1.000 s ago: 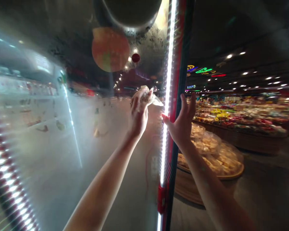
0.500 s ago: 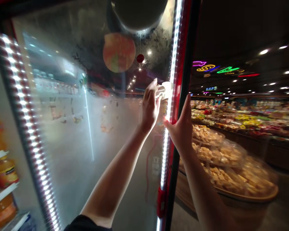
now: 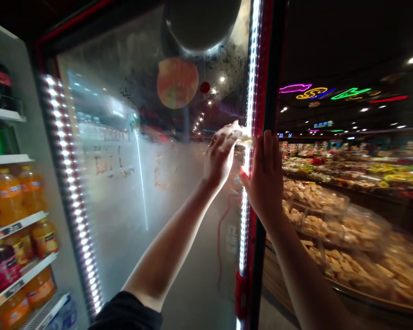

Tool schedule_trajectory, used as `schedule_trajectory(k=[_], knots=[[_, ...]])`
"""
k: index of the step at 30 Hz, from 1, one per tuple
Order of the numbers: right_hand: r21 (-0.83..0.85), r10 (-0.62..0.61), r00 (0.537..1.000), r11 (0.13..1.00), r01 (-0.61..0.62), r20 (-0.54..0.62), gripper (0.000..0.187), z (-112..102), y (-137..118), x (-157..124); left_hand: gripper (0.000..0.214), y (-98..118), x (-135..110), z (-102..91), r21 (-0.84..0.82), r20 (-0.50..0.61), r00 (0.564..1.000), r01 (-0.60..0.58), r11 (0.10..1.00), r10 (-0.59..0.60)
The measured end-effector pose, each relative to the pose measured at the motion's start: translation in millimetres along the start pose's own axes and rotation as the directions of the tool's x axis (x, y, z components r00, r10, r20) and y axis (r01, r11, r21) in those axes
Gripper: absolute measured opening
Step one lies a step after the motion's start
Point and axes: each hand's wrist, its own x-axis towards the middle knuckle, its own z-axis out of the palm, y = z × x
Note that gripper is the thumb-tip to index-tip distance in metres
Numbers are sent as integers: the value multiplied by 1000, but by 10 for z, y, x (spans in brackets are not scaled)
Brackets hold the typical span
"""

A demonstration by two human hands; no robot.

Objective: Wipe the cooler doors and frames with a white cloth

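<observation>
A fogged glass fridge door (image 3: 131, 183) stands open in front of me, with a lit LED strip (image 3: 249, 105) along its red and black edge. My left hand (image 3: 222, 153) is closed on a crumpled white cloth (image 3: 243, 136) and presses it against the glass beside the light strip. My right hand (image 3: 266, 176) grips the door's outer edge, thumb on the near side and fingers laid together over the frame. Round stickers (image 3: 177, 82) sit high on the glass.
Fridge shelves (image 3: 13, 224) at the left hold orange drink bottles (image 3: 7, 195) and dark cans. To the right, round display stands (image 3: 330, 229) carry packed baked goods, with long produce counters and neon signs (image 3: 325, 93) farther back.
My view has turned left, bringing the fridge shelves into sight. My left hand moved the cloth right, up to the light strip. My right hand closed from spread fingers onto the door edge.
</observation>
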Motion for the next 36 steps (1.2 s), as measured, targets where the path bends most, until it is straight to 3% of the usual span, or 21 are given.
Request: schedule_trajectory(k=[2,5,8,11,13,17,21,23,26,30,33,36], knots=[[-4,-23,1000,1000,23,14,104,-7,-8,4,59,32,-167,-3,7,21,998,-55,998,54],[-15,-27,999,1000,27,28,108,-20,2,8,60,-58,-336,-168,-2,66,993,-101,995,101],[-19,-35,999,999,36,31,109,-31,13,8,61,-187,-212,-260,-9,35,999,-27,1000,28],[-15,-29,999,999,29,31,109,-44,9,7,60,-157,19,-146,-25,-9,998,63,998,-64],[-8,-25,999,1000,26,32,109,-57,4,8,60,-51,49,-50,-35,8,999,47,998,-47],[3,-41,999,999,41,31,109,-83,4,12,62,87,-287,-128,13,129,990,-63,998,61],[6,-44,998,999,43,33,106,-89,24,15,66,-106,-513,-369,40,154,978,-148,988,140],[0,-45,999,999,45,26,104,-80,41,13,68,-229,-393,-346,39,70,987,-145,989,142],[-22,-42,999,999,42,20,101,-54,74,5,71,-263,-53,-117,-2,-78,991,-113,994,113],[-27,-74,997,997,74,12,99,-26,98,-3,60,-32,137,116,-12,-52,995,-91,996,91],[-23,-92,996,995,92,6,100,-31,84,-3,55,49,-59,4,-18,-13,990,-141,990,141],[-18,-90,996,996,90,13,100,-53,56,-5,51,-92,-234,-223,-34,39,977,-208,977,210]])
